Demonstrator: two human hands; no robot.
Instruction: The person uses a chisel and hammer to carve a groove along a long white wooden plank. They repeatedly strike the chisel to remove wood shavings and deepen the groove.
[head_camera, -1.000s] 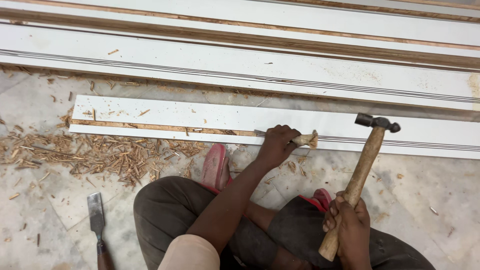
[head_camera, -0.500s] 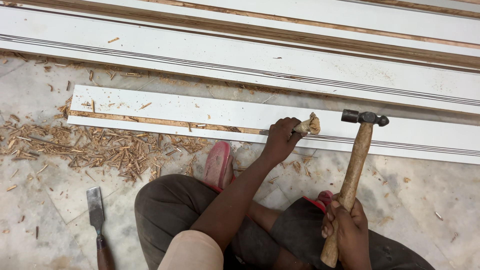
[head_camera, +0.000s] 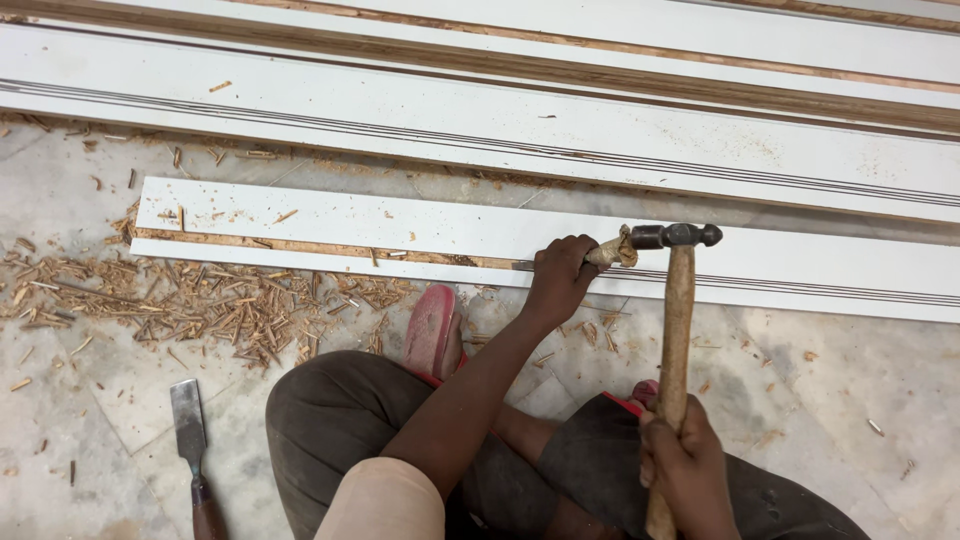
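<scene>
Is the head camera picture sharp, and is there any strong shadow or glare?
Head view: light is soft and even, no glare on the white board; only a faint shadow under it. Hammer, left hand and wood shavings look sharp, without motion blur.

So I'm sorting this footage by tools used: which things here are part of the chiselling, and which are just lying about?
In use:
left hand gripping a chisel
right hand holding the hammer
white board being grooved

Lying about:
spare chisel on the floor
wood shavings
long boards behind
</scene>
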